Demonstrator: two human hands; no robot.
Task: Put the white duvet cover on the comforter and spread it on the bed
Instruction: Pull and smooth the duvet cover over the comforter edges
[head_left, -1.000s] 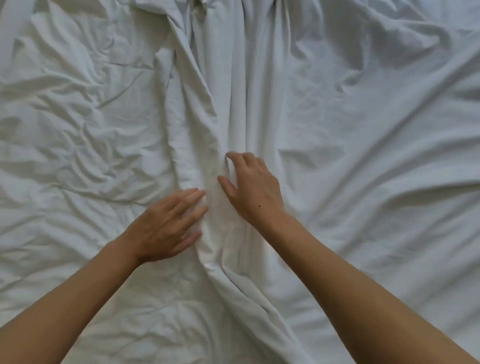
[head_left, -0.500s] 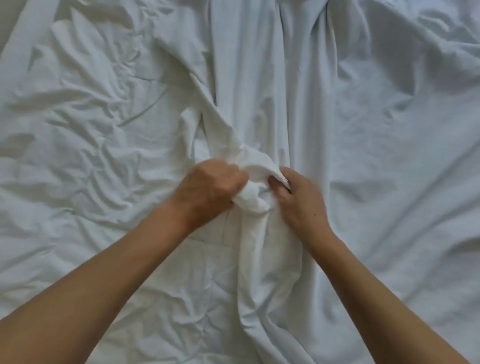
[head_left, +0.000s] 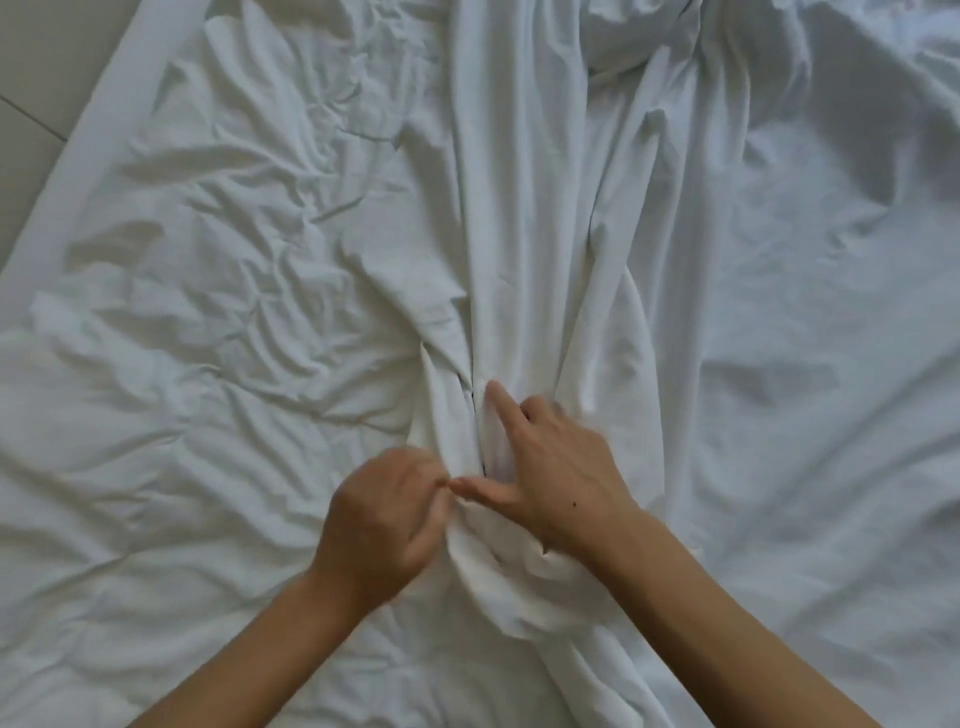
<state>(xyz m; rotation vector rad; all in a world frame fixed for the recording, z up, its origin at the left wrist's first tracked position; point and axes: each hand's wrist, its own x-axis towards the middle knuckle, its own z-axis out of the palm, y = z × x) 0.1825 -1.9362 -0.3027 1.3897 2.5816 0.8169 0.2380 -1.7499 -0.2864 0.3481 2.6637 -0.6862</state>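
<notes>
Rumpled white bed (head_left: 156, 322), pale floor (head_left: 47, 78) at upper left.
White duvet cover (head_left: 519, 234) bunches down the middle; left hand (head_left: 382, 525) pinches a fold, right hand (head_left: 556, 467) presses flat, fingers released.

Both hands, left hand (head_left: 382, 519) and right hand (head_left: 558, 467), work bunched duvet cover (head_left: 519, 291).

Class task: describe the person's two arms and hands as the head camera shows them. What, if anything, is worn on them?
Both forearms are bare as far as the frame shows: no sleeves, gloves, watch or rings visible. The right hand has a small dark mole on its back. The left hand is slightly motion-blurred, with no markings I can make out.
</notes>
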